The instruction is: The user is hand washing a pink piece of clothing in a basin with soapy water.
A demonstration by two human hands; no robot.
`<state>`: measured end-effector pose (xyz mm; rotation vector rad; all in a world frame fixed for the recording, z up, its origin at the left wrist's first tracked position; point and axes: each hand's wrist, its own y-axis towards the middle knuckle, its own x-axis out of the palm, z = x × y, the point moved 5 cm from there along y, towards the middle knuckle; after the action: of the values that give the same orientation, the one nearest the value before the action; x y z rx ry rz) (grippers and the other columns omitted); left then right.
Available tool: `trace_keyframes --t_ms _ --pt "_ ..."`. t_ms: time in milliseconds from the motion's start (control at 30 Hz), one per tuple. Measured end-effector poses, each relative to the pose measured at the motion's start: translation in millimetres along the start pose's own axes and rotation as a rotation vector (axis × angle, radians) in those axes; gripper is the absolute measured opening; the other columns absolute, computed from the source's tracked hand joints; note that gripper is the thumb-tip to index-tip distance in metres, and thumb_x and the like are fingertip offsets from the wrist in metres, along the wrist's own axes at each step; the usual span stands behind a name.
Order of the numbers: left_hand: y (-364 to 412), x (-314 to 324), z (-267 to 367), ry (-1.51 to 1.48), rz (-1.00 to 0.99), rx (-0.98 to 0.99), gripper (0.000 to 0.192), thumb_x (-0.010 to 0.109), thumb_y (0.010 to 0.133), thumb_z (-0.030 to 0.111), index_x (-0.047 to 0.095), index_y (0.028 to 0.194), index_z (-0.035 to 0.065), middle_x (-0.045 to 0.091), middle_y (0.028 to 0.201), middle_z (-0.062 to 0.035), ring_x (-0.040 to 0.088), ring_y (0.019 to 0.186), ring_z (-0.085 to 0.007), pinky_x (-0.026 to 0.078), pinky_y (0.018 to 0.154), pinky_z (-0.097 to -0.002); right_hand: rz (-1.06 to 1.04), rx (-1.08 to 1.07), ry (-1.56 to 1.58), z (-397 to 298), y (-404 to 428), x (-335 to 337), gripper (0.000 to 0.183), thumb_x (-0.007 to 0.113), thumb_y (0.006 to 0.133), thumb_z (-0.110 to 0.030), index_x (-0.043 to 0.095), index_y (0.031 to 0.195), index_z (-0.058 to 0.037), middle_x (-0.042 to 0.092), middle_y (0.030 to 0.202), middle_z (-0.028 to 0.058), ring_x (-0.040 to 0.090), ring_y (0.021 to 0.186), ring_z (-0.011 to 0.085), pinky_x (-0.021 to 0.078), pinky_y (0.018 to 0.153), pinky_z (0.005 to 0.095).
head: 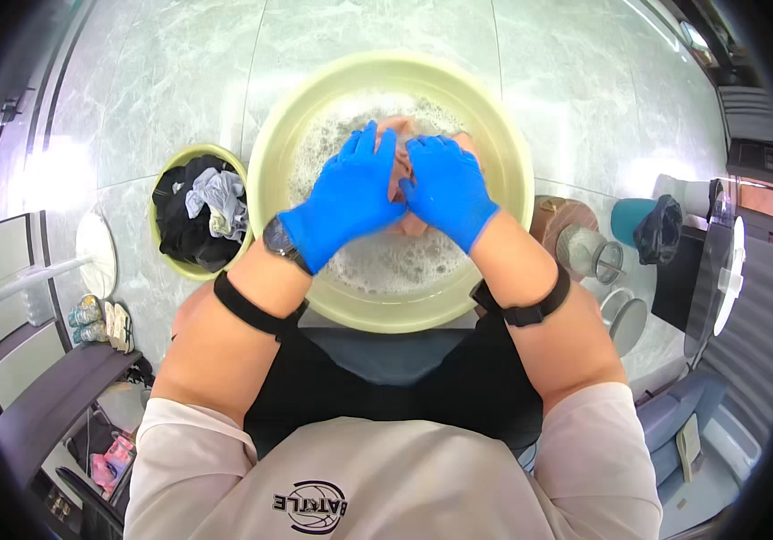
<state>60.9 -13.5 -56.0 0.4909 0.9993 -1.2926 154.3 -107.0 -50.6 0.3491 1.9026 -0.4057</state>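
Both my hands wear blue rubber gloves and meet over a large pale-yellow basin (278, 297) of soapy water (386, 263). Beneath and between them is a wet pinkish-brown cloth (396, 125), partly hidden by the gloves. My left hand (359, 189) presses on the cloth's left side with its fingers stretched forward. On the right side lies my right hand (447, 182), fingers bent over the fabric, its thumb towards my left hand. Foam floats around the cloth. How firmly either hand grips it is partly hidden.
Left of the basin stands a smaller yellow-green tub (154, 223) with dark and light clothes (214, 202). A round brown stool (562, 219), a clear container (579, 250) and a teal bin (631, 219) are at right. A white fan base (97, 255) and a dark bench (65, 398) are at far left.
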Motion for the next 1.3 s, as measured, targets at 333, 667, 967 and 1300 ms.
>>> trace_keyframes --t_ms 333,667,967,1300 --pt "-31 -27 42 0.177 0.121 0.103 0.109 0.082 0.074 0.030 0.018 0.158 0.0045 0.017 0.156 -0.0389 0.023 0.145 -0.0538 0.029 0.115 -0.0551 0.103 0.225 0.933 17 -14 -31 0.024 0.066 0.094 -0.023 0.070 0.088 -0.0004 0.065 0.073 0.0136 0.062 0.067 0.0201 0.0493 0.064 0.0357" --pt "-19 -45 43 0.021 0.116 0.099 0.105 0.078 0.080 0.039 0.018 0.159 0.0047 0.018 0.156 -0.0394 0.025 0.143 -0.0563 0.030 0.114 -0.0558 0.057 0.180 1.000 14 0 -42 0.023 0.065 0.095 -0.025 0.070 0.091 -0.0024 0.064 0.073 0.0074 0.058 0.062 0.0138 0.0475 0.059 0.0328" --pt "-12 -62 32 -0.951 0.078 0.123 0.090 0.073 0.090 0.020 0.018 0.157 -0.0041 0.033 0.158 -0.0242 0.034 0.146 -0.0336 0.028 0.119 -0.0452 0.051 0.266 1.249 13 7 -41 0.024 0.063 0.094 -0.023 0.067 0.093 0.0004 0.065 0.079 0.0078 0.061 0.072 0.0133 0.0483 0.065 0.0297" --pt "-10 -58 21 -1.784 0.104 0.109 0.070 0.037 0.104 0.043 0.027 0.153 -0.0054 0.029 0.157 -0.0308 0.030 0.147 -0.0392 0.020 0.123 -0.0500 0.091 0.364 1.269 -9 0 -44 0.031 0.060 0.101 -0.030 0.065 0.091 -0.0013 0.061 0.073 0.0038 0.054 0.060 0.0083 0.0424 0.052 0.0251"
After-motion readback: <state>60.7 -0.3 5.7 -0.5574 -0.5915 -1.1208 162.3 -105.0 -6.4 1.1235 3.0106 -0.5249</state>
